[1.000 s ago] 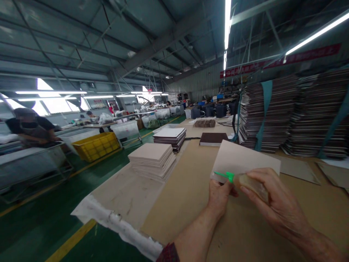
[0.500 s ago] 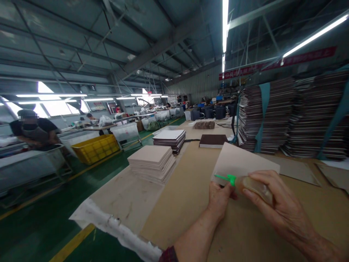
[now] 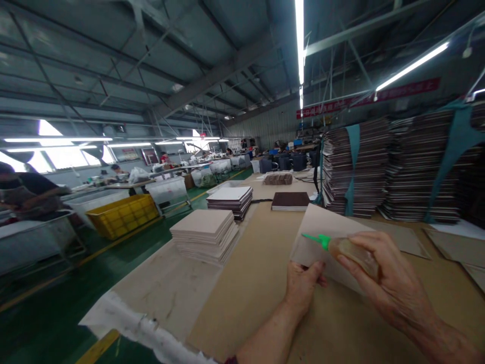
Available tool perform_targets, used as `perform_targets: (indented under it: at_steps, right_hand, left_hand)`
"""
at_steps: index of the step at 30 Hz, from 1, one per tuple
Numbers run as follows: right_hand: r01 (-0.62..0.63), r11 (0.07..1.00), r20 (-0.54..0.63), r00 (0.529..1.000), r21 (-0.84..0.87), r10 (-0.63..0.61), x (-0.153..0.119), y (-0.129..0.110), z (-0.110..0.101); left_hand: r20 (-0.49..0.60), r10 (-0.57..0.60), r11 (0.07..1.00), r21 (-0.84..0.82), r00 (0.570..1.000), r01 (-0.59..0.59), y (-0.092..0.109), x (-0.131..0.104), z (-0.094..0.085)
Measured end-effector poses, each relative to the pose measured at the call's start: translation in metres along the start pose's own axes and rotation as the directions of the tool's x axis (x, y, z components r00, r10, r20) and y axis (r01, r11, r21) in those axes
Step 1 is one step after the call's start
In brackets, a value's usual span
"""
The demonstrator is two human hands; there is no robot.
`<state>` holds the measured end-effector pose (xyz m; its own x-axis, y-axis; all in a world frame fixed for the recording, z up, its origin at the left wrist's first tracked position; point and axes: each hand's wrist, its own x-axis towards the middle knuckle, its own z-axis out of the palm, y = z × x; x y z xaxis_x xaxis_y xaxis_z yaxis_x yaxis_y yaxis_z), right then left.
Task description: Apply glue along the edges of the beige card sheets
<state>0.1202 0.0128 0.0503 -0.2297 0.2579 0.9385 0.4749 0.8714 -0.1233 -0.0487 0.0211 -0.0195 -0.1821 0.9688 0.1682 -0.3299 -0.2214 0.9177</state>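
Note:
My right hand (image 3: 386,273) is wrapped round a translucent amber bottle (image 3: 352,253) with a green nozzle (image 3: 322,240). The thin nozzle tip points left, over a pale beige panel (image 3: 322,222). My left hand (image 3: 303,283) pinches the panel's near left edge, thumb on top. The panel lies tilted above the brown work surface (image 3: 242,288), and the right hand and bottle hide part of it. To the left stands a stack of beige panels (image 3: 204,232), with white-topped dark panels (image 3: 230,197) behind it.
A flat dark brown stack (image 3: 290,200) and a wrapped brown bundle (image 3: 278,178) lie farther back. Tall strapped stacks (image 3: 420,167) stand at the right. A yellow bin (image 3: 123,217) and a person (image 3: 28,194) are left, across the green floor.
The bottle and its nozzle have lifted away from my left hand, and the nozzle tip is farther up the panel. The whole view has shifted slightly to the right.

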Motion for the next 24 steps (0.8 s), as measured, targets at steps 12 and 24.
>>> perform_targets:
  at_steps: [12,24]
  right_hand:
    - [0.024,0.999,0.064,0.998,0.022,-0.026,0.0038,0.0014,-0.0014]
    - [-0.117,0.992,-0.015,0.993,0.048,0.117,0.0087,0.0078,-0.0076]
  left_hand:
    - [0.006,0.002,1.0,-0.006,1.0,-0.002,0.0035,-0.0019,0.0007]
    - [-0.023,-0.033,0.999,-0.01,0.999,0.033,0.0004,-0.0023,0.0011]
